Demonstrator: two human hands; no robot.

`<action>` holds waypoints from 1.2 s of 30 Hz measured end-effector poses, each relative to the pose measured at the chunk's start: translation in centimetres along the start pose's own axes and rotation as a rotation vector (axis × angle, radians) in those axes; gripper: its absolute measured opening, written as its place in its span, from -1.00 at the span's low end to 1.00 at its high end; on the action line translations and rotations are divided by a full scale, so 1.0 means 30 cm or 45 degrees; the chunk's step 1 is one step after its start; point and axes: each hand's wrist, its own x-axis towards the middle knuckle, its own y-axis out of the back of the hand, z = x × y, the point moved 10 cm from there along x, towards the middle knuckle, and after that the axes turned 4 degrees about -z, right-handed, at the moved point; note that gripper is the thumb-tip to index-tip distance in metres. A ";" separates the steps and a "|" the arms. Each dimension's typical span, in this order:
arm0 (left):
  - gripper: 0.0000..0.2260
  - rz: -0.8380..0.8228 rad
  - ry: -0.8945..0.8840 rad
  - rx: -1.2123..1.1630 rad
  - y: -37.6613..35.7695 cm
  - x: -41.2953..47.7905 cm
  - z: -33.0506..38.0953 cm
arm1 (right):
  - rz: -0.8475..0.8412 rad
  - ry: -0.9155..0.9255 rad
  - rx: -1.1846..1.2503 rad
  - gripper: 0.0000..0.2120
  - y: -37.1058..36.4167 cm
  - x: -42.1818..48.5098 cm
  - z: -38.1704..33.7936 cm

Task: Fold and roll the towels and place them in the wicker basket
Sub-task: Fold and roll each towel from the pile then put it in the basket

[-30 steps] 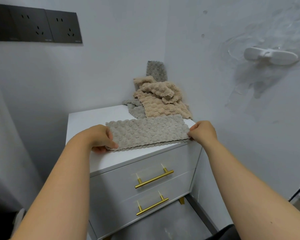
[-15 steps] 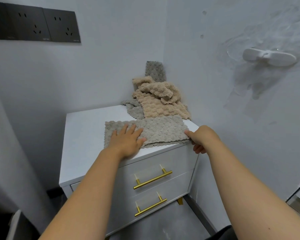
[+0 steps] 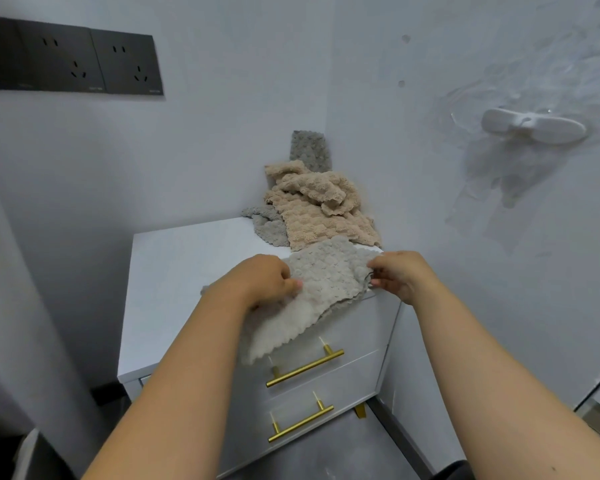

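A light grey bubbly towel [image 3: 323,278] lies at the front right of the white cabinet top [image 3: 187,258], and one end of it hangs down over the top drawer. My left hand [image 3: 260,282] grips the towel near its middle, fingers curled into the cloth. My right hand [image 3: 395,275] pinches its right edge at the cabinet's corner. Behind, a crumpled beige towel [image 3: 312,209] is piled in the wall corner over a darker grey towel [image 3: 267,226]. No wicker basket is in view.
The cabinet has two drawers with gold bar handles [image 3: 305,367] and stands tight in a wall corner. Black wall sockets [image 3: 73,60] sit high on the left wall. A white plastic hook [image 3: 534,126] sticks out from the right wall.
My left hand went from lying flat on the towel to gripping it and pulling it toward the front edge, so one end now hangs over the drawer. My right hand keeps its edge.
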 end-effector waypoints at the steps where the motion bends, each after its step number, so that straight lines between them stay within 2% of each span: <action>1: -0.69 0.002 0.004 -0.147 0.010 -0.005 -0.003 | 0.004 0.004 -0.005 -0.85 0.002 -0.002 0.000; 3: -0.73 0.055 -0.013 -0.379 0.033 -0.015 -0.002 | 0.038 0.053 -0.050 -0.80 0.013 -0.001 -0.005; 5: -0.82 0.120 -0.056 -0.312 0.044 -0.009 -0.003 | 0.087 0.113 -0.087 -0.73 0.024 0.000 -0.014; 7: -0.66 0.065 -0.080 -0.105 0.007 0.002 0.005 | 0.111 0.160 -0.099 -0.69 0.028 0.002 -0.022; 9: -0.46 0.028 -0.068 -0.102 -0.028 0.014 0.000 | 0.087 0.184 -0.047 -0.69 0.018 0.005 -0.030; 13: -0.34 0.114 -0.086 -0.509 -0.024 0.024 -0.005 | -0.216 0.204 0.247 -0.74 -0.075 -0.005 -0.061; 17: -0.28 0.176 -0.060 -0.988 -0.003 0.032 -0.026 | -0.492 0.303 0.304 -0.74 -0.131 -0.037 -0.136; 20: -0.23 0.117 -0.048 -1.320 -0.018 0.044 -0.033 | -0.745 0.359 0.339 -0.70 -0.171 -0.082 -0.177; 23: -0.26 -0.002 -0.045 -1.488 -0.042 0.042 -0.013 | -0.890 0.380 0.331 -0.65 -0.185 -0.111 -0.202; 25: -0.27 -0.064 -0.071 -1.579 -0.047 0.037 0.002 | -0.863 0.406 0.270 -0.69 -0.176 -0.109 -0.212; 28: -0.48 -0.081 -0.153 -1.761 -0.029 0.028 0.017 | -0.650 0.448 0.125 -0.72 -0.142 -0.097 -0.224; 31: -0.58 -0.051 -0.151 -1.798 -0.014 0.021 0.016 | -0.555 0.469 0.033 -0.74 -0.132 -0.092 -0.223; 36: -0.89 0.242 -0.022 -1.559 0.031 0.026 -0.037 | -0.380 0.454 0.106 -0.93 -0.115 -0.067 -0.211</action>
